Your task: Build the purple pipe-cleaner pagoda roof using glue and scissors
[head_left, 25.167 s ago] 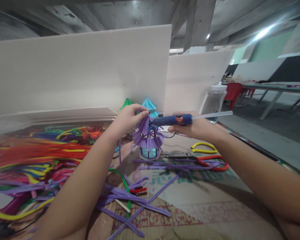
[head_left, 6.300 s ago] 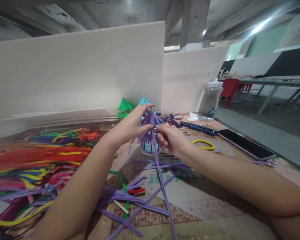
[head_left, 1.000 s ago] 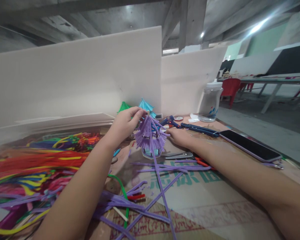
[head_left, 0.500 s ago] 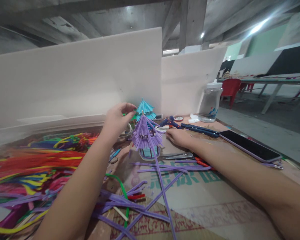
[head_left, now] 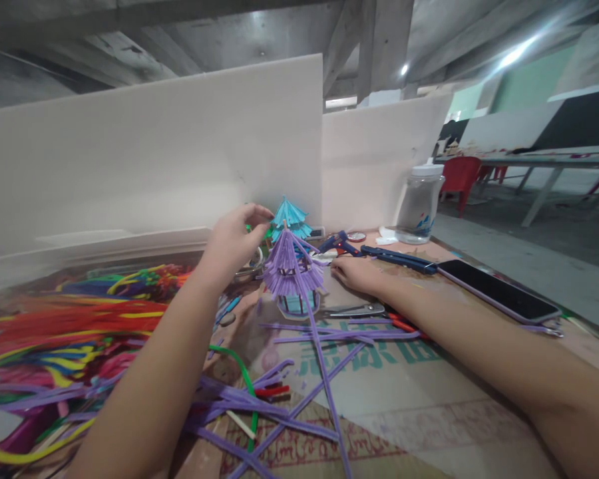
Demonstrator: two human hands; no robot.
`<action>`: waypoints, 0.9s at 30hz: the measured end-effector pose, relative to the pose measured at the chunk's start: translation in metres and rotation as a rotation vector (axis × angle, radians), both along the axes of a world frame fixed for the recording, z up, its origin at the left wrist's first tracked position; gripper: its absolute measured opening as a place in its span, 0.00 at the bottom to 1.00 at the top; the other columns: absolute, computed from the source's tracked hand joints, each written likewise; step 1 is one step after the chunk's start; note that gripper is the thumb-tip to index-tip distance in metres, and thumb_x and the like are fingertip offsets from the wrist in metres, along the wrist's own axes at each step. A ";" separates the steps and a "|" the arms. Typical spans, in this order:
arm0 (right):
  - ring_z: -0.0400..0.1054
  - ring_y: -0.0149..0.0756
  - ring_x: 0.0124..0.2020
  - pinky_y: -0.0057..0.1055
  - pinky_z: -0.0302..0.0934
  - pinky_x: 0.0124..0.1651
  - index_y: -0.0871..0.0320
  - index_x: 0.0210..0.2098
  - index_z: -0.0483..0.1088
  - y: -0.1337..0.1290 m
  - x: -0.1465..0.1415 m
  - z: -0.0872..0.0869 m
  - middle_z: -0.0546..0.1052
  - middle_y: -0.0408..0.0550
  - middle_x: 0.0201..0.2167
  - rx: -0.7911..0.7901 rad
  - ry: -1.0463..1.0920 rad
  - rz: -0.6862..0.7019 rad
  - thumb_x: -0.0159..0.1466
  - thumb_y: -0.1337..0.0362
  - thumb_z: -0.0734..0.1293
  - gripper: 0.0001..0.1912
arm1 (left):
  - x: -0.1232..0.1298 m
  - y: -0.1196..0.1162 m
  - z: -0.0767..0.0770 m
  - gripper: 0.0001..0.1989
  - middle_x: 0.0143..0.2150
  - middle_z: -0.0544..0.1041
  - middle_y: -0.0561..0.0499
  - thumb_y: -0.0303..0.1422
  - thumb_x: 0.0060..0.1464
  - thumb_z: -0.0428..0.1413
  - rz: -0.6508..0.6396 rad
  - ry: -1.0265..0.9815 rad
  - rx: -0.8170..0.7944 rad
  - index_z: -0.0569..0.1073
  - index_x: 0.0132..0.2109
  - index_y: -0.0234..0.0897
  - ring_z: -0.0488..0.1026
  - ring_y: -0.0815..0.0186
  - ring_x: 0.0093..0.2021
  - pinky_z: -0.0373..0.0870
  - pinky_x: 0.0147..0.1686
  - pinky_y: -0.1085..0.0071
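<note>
A purple pavilion model (head_left: 293, 273) with a tiered, fringed roof stands at the middle of the table, a long purple strip slanting from its roof toward the near edge. Behind it rises a similar turquoise roof (head_left: 288, 214). My left hand (head_left: 237, 233) is raised left of the two roofs, fingers curved and apart, with nothing seen between them. To the right of the purple model, my right hand (head_left: 350, 273) rests low by the table with its fingers bent; the fingertips are too small to show whether they hold anything. Scissors (head_left: 357, 311) lie just in front of it.
Colourful pipe cleaners (head_left: 74, 319) are heaped on the left, and loose purple strips (head_left: 274, 409) lie in front. Behind the right hand is a glue gun (head_left: 340, 244). A dark blue tool (head_left: 399, 258), a phone (head_left: 499, 291) and a clear bottle (head_left: 420, 203) occupy the right. White boards stand behind.
</note>
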State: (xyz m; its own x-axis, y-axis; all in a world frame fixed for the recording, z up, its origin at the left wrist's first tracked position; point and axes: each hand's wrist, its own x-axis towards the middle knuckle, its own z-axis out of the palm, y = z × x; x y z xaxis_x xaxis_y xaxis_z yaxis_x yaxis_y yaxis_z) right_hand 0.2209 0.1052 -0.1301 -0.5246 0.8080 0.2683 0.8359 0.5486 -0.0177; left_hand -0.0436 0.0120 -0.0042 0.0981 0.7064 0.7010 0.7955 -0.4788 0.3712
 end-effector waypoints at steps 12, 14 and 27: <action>0.73 0.42 0.42 0.30 0.57 0.38 0.57 0.42 0.74 -0.001 0.000 0.000 0.80 0.53 0.43 0.005 -0.010 -0.008 0.71 0.61 0.56 0.15 | 0.001 -0.001 0.000 0.10 0.40 0.79 0.49 0.30 0.55 0.53 0.006 0.016 0.014 0.76 0.42 0.36 0.75 0.62 0.42 0.69 0.44 0.68; 0.73 0.42 0.42 0.30 0.57 0.38 0.57 0.41 0.74 -0.001 0.000 0.001 0.80 0.54 0.43 0.007 -0.014 -0.012 0.71 0.61 0.57 0.15 | 0.001 0.002 -0.001 0.11 0.40 0.78 0.49 0.29 0.55 0.51 0.008 0.018 0.004 0.75 0.44 0.35 0.74 0.63 0.40 0.68 0.41 0.68; 0.73 0.41 0.41 0.30 0.55 0.37 0.57 0.41 0.74 -0.004 -0.002 0.004 0.80 0.54 0.43 0.005 -0.029 -0.025 0.71 0.61 0.57 0.15 | 0.001 0.002 -0.001 0.10 0.28 0.69 0.55 0.29 0.58 0.48 -0.023 -0.063 -0.023 0.71 0.44 0.37 0.65 0.68 0.26 0.60 0.27 0.71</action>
State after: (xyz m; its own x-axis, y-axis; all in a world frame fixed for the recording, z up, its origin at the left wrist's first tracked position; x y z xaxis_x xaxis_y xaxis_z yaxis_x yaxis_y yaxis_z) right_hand 0.2190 0.1015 -0.1264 -0.5120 0.8196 0.2571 0.8494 0.5277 0.0095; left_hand -0.0428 0.0137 -0.0052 0.0702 0.7206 0.6898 0.7591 -0.4872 0.4317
